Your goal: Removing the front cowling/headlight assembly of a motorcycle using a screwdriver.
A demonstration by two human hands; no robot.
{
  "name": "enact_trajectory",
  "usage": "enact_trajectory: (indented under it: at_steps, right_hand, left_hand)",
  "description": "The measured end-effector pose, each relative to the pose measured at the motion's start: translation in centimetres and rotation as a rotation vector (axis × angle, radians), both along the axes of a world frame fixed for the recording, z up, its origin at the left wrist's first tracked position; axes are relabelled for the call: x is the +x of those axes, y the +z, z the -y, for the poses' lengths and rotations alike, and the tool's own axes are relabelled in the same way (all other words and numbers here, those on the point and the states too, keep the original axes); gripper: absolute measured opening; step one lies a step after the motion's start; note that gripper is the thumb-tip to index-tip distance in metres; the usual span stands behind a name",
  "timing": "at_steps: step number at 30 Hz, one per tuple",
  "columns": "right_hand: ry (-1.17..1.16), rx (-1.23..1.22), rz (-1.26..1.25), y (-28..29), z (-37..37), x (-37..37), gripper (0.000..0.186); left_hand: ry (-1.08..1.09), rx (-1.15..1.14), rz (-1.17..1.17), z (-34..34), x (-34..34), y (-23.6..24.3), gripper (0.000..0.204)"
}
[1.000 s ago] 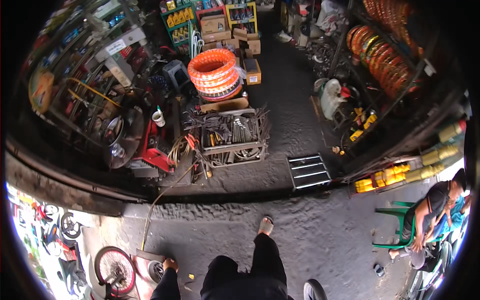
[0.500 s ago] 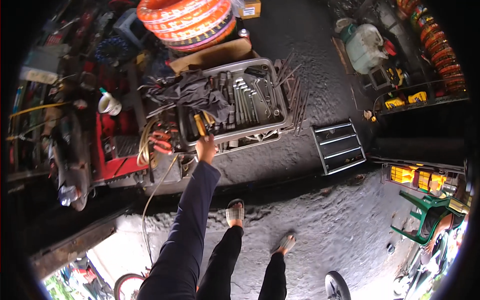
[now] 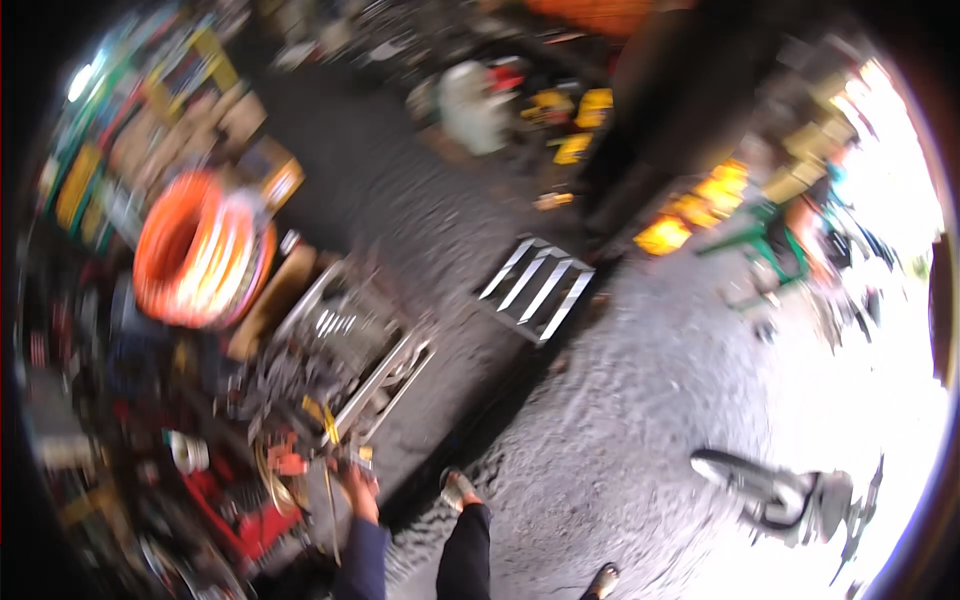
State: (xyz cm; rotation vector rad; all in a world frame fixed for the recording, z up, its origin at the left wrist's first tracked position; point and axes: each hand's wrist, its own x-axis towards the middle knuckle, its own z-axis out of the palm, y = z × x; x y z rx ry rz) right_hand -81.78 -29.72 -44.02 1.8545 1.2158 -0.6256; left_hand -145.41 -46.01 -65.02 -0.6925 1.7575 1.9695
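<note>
My left hand point(image 3: 358, 488), at the end of a dark blue sleeve, is just off the near corner of a grey metal tool tray point(image 3: 372, 385). Its fingers look closed, smeared by motion; a small yellowish and grey bit shows at their tips, too blurred to name. Just beyond them, yellow handles point(image 3: 322, 418) stick up at the tray's corner. Inside the tray lie a dark cloth point(image 3: 285, 375) and several shiny wrenches point(image 3: 335, 322). Red-handled pliers point(image 3: 287, 460) and a coiled tan hose point(image 3: 272, 485) are left of the hand. My right hand is out of view.
Orange-wrapped tires point(image 3: 195, 250) are stacked beyond the tray. A metal rack point(image 3: 535, 290) lies on the dark ground. Farther right are a green plastic chair point(image 3: 775, 245), a person beside it and a motorcycle point(image 3: 790, 490). A red metal box point(image 3: 225, 515) stands at lower left.
The view has swung to the right and blurred, so the tray now sits at lower left. My left hand has drawn back from the yellow handle it was at, off the tray's edge.
</note>
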Motion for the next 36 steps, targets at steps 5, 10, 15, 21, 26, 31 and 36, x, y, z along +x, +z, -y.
enact_trajectory:
  at_steps: [5, 10, 15, 21, 26, 31, 36]
  right_hand:
    - [-0.288, 0.181, -0.086, 5.1, 16.8, 6.2, 0.033]
    - [-0.518, 0.276, -0.279, 7.0, 25.2, 14.4, 0.038]
    - [-0.797, 0.905, -0.669, 10.7, 26.8, 18.7, 0.038]
    - [-1.234, 1.228, -0.928, 19.3, 23.0, 28.7, 0.024]
    - [-1.146, 1.602, -1.015, 27.0, 21.5, 40.6, 0.024]
    - [-1.096, 1.533, -1.391, 33.1, 16.0, 53.1, 0.035]
    - [-1.045, 1.167, -1.020, 36.8, 13.1, 64.0, 0.033]
  left_hand:
    - [-0.922, -0.453, 0.266, 6.2, 15.7, 10.7, 0.039]
    - [-2.168, -0.386, -0.722, -2.5, 29.0, 24.0, 0.030]
    - [-2.672, 0.217, -0.873, -10.9, 53.1, 43.8, 0.026]
    - [-2.630, 0.695, -0.255, -15.9, 74.9, 50.9, 0.021]
    - [-2.594, 0.825, 0.177, -20.4, 92.8, 55.6, 0.033]
    - [-2.594, 0.921, 0.542, -23.5, 107.6, 55.1, 0.034]
    - [-2.565, 0.809, 0.648, -27.7, 120.4, 55.8, 0.033]
